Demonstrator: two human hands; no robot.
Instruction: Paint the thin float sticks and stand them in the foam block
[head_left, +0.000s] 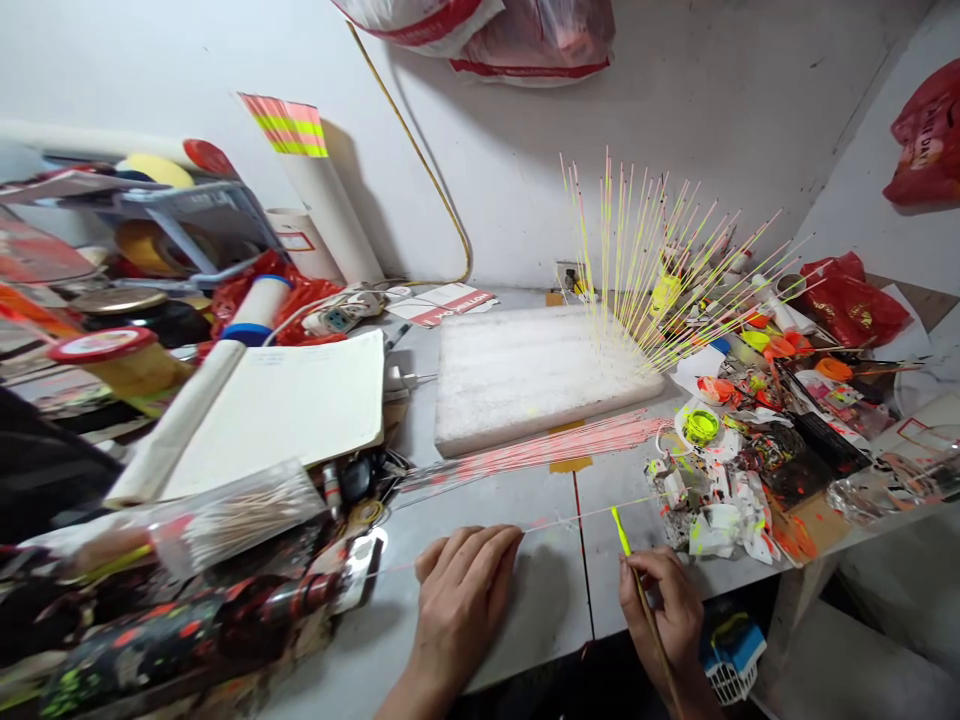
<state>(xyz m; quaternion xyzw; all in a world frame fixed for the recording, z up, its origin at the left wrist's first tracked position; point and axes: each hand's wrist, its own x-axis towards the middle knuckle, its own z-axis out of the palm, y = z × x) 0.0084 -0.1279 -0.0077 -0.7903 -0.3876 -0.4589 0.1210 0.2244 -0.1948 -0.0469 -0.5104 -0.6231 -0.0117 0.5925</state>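
Observation:
My left hand (466, 585) rests low over the grey table with its fingers closed round a thin pale rod (556, 523), which extends to both sides of it. In my right hand (661, 605) is a wooden brush (643, 600), its bristles coated bright yellow and touching the rod right of my left hand. Behind both hands lies a bundle of thin pink rods (525, 449), along the front of a white foam block (525, 375). Many thin yellow-green rods (622, 250) stand fanned out in the block's right end.
At right are a yellow paint lid (700, 427), paint-stained scraps (720, 525) and a red bag (855, 300). On the left lie an open notebook (289, 410), a bag of cotton swabs (251, 515) and a paint-spotted dark cylinder (157, 645). A white tube (330, 205) leans against the wall.

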